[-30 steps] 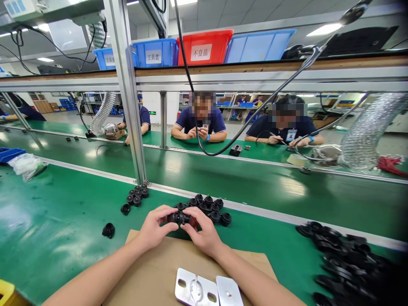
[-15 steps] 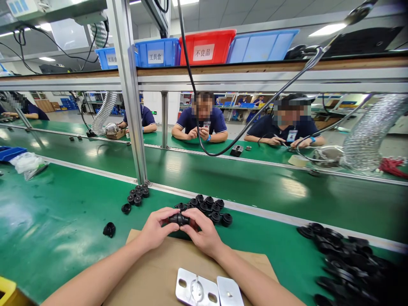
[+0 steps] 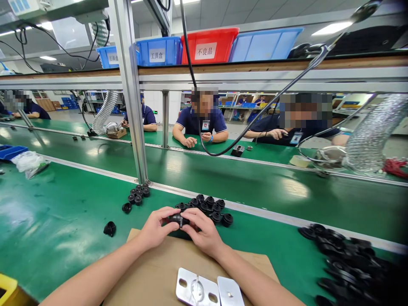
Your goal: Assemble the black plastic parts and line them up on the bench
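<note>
Left hand (image 3: 155,229): thumb and fingers curled, pinching one end of a small black part (image 3: 176,219). Right hand (image 3: 205,233): same partly closed grip, on the part's other end. Part is held lengthwise left to right between the two hands, above the far edge of a brown cardboard sheet (image 3: 153,272); its ends are hidden by the fingers.

On the cardboard, near side: a slotted metal plate (image 3: 185,293) with a round feature at its middle; just right of it, a smaller metal plate (image 3: 230,293).

Just beyond the right hand: a cluster of black stepped parts (image 3: 210,203) on the green work surface (image 3: 70,221). Far left of the hands: a group of round black pieces (image 3: 138,194). Nearer, to the left: a lone black piece (image 3: 110,228). Right, well apart from the hands: a heap of black parts (image 3: 342,259).

Farther: a metal post (image 3: 131,106); across the bench, a seated co-worker (image 3: 188,121) in a dark shirt. Above, on a shelf: a red bin (image 3: 208,38).
</note>
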`<state>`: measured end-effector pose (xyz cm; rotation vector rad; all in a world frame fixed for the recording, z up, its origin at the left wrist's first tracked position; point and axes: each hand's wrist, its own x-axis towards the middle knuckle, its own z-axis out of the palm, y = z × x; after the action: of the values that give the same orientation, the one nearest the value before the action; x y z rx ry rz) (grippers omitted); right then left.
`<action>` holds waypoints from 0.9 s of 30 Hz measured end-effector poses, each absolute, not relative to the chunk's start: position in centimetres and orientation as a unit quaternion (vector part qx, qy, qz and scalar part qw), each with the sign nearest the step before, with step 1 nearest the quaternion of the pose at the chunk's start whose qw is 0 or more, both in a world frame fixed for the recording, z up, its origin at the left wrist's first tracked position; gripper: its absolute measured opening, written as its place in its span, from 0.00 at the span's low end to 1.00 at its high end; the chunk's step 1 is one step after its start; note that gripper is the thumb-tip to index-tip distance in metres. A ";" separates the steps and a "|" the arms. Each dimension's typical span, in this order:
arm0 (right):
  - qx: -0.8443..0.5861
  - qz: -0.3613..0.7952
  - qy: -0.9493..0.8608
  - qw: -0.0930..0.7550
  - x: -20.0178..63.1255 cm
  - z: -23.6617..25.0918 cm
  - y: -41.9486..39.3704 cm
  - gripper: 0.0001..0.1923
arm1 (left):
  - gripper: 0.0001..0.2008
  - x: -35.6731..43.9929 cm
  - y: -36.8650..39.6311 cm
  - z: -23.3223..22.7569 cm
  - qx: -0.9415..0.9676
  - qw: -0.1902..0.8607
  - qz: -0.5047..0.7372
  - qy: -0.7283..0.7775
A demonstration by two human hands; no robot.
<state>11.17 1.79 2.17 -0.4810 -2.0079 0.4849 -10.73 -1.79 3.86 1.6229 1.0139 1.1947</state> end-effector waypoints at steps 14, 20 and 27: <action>-0.234 0.217 -0.837 0.443 11.4 2.1 1.6 0.18 | 0.18 -10.7 -2.1 4.5 0.695 0.361 0.468 0.410; -0.238 0.235 -0.837 0.433 11.5 2.2 1.3 0.21 | 0.19 -10.7 -2.1 4.5 0.685 0.359 0.480 0.413; -0.192 0.155 -0.865 0.438 11.4 2.6 1.7 0.20 | 0.18 -10.6 -1.9 4.2 0.665 0.395 0.467 0.429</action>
<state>11.38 1.68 2.58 -0.4768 -2.1499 0.3862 -10.64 -1.89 4.17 1.6857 1.0866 1.1829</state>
